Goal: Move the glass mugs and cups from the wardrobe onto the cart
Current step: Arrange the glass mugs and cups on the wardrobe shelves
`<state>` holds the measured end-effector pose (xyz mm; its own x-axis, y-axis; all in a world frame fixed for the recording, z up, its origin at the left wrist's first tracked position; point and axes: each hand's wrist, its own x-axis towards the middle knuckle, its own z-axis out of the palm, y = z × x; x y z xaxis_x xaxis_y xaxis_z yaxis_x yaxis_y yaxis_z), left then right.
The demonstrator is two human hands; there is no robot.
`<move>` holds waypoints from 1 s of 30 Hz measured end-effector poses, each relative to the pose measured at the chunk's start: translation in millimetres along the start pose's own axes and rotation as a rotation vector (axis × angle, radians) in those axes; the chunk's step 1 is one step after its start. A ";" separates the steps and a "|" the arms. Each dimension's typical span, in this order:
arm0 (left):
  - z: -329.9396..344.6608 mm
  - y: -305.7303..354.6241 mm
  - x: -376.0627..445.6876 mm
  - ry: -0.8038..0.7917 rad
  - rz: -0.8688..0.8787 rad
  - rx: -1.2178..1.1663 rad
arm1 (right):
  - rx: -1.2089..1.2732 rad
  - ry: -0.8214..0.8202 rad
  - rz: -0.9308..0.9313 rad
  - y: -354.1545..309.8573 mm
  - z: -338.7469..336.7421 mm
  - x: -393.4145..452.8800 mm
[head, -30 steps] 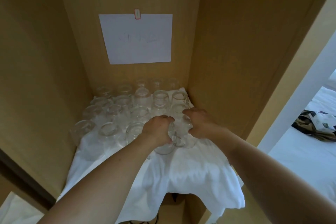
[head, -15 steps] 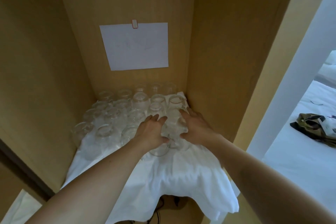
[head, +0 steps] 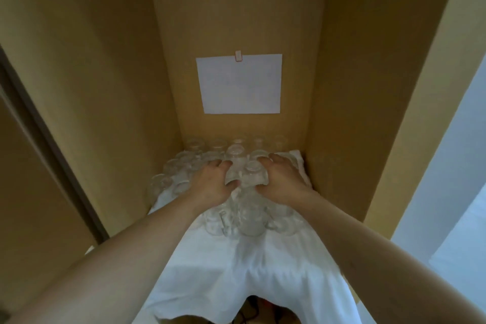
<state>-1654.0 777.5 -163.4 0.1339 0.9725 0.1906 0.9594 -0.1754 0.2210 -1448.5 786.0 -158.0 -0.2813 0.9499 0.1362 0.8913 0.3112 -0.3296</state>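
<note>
the wardrobe (head: 342, 87) fills the view, a tall bay of tan wood panels with a darker door edge down the left side. a white cloth (head: 249, 276) covers its shelf and hangs over the near edge in loose folds. two bare forearms reach in from the near corners toward the middle of the shelf. a white sheet of paper (head: 239, 84) hangs on the far panel under a small pale clip (head: 238, 56); whatever is written on the sheet is too faint to read, and no brand or label shows anywhere.

the glasses (head: 210, 152) stand mouth-down on the cloth, crowded in rows from the far panel toward the near edge. they are clear and overlap one another, so an exact count cannot be made; there are well over a dozen. a near group of mugs (head: 249, 221), about five with handles showing, sits just this side of the hands.

the left hand (head: 210, 184) and right hand (head: 281, 181) face each other with one glass (head: 248, 176) between them. left grip: fingers curled round the glass's left side, thumb tucked at its near edge. right grip: fingers curled over the glass's right side and onto the glass just beyond, thumb at the near edge. both hands press that glass from opposite sides. whether it is lifted off the cloth cannot be told.
</note>
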 end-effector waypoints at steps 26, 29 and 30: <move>12.6 -162.5 204.3 -0.102 -0.326 -0.214 | -0.079 -0.155 -0.119 -55.8 60.8 280.1; 23.7 -171.9 227.7 -0.145 -0.380 -0.235 | -0.106 -0.243 -0.110 -58.1 73.6 314.3; 27.5 -174.8 235.0 -0.149 -0.384 -0.243 | -0.117 -0.276 -0.106 -58.9 77.8 324.0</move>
<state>-1783.4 1040.9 -183.6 -0.1680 0.9822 -0.0841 0.8628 0.1877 0.4694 -1619.8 1077.7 -167.1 -0.4467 0.8891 -0.0996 0.8820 0.4189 -0.2157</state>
